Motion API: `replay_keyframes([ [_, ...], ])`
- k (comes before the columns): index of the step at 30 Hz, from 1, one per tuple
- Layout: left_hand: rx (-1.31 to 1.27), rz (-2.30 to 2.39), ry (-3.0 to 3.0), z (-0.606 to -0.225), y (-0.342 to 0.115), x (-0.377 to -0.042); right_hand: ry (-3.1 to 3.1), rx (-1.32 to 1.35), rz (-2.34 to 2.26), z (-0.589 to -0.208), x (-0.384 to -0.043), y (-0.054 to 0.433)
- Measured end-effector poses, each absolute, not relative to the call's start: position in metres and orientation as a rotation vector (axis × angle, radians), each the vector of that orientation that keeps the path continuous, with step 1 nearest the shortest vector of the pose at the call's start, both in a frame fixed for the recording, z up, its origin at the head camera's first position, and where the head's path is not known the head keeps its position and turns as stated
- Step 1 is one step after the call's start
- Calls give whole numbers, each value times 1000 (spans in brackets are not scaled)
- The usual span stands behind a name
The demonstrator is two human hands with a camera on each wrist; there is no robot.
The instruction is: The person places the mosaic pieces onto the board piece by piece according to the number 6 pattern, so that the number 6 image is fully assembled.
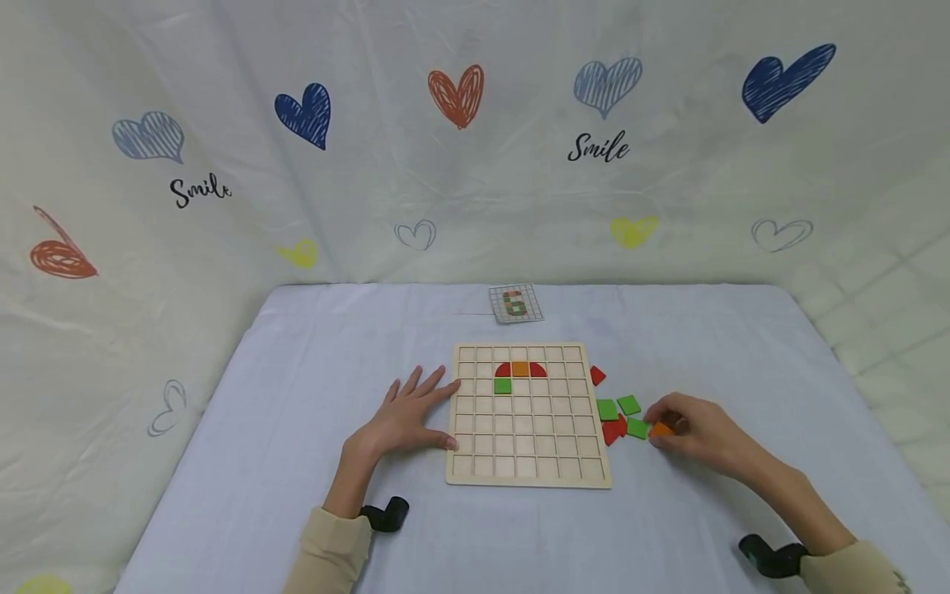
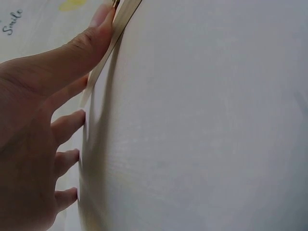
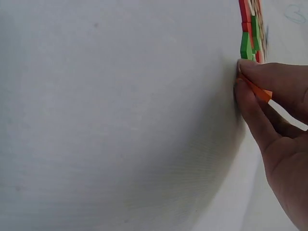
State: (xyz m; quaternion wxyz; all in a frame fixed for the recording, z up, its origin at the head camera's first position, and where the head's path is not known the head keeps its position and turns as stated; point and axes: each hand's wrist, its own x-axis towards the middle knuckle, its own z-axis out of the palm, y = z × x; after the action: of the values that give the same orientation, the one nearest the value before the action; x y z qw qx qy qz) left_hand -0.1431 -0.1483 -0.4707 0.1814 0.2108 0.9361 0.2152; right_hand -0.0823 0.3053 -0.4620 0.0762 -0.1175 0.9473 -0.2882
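Observation:
A wooden grid board (image 1: pixel 524 445) lies flat on the table. Its upper part bears an orange square (image 1: pixel 520 369) between two rounded red tiles (image 1: pixel 503 370), with a green square (image 1: pixel 503 385) below the left one. My left hand (image 1: pixel 406 419) has spread fingers, thumb and forefinger resting on the board's left edge; the left wrist view shows the thumb (image 2: pixel 91 43) there. Right of the board, my right hand (image 1: pixel 701 431) pinches an orange tile (image 3: pixel 260 90) between thumb and finger, close to the tabletop. Beside it lie loose green tiles (image 1: pixel 637 428) and red tiles (image 1: pixel 612 431).
Behind the board lies a small pattern card (image 1: pixel 515 304) with a gridded coloured figure. One red tile (image 1: pixel 597 375) sits against the board's upper right edge. A white cloth (image 1: pixel 334 330) covers the table, and a curtain with printed hearts (image 1: pixel 456 95) hangs behind.

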Motion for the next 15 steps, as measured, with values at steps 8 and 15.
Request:
replay_keyframes([
  [8, 594, 617, 2643, -469, -148, -143, 2816, -297, -915, -458, -83, 305],
  [15, 601, 608, 2645, -470, -148, -143, 2782, -306, -983, -452, -90, 295],
])
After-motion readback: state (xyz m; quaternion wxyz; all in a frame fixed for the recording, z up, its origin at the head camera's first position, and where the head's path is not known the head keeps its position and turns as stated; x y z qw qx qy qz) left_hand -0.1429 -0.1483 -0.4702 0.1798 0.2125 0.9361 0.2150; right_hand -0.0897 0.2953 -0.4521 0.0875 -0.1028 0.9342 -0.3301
